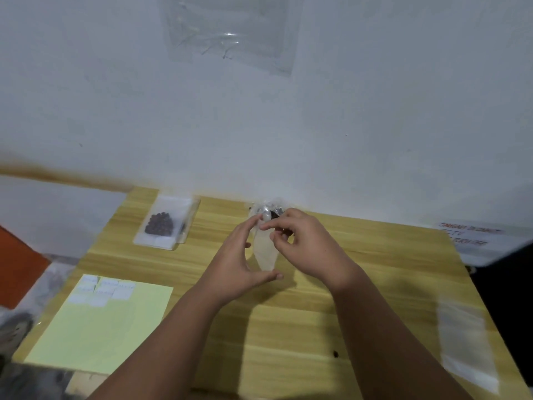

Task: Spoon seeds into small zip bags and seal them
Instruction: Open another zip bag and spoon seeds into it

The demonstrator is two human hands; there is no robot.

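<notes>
A small clear zip bag (265, 252) stands upright over the wooden table (302, 327). My left hand (242, 264) grips it, index finger at its top and thumb under its bottom. My right hand (302, 243) is pinched shut at the bag's mouth on what looks like a small pale spoon (267, 216). Dark seeds (276, 215) show beside the spoon's bowl, though blur hides the detail. Just behind the hands, by the wall, lies a crumpled clear bag (269, 204). A flat zip bag holding a heap of dark seeds (159, 223) rests at the back left.
A pale yellow sheet (109, 327) with several white labels (101, 290) lies at the front left. Empty clear bags (464, 339) lie by the table's right edge. One loose seed (335, 354) sits on the table. The white wall rises right behind the table.
</notes>
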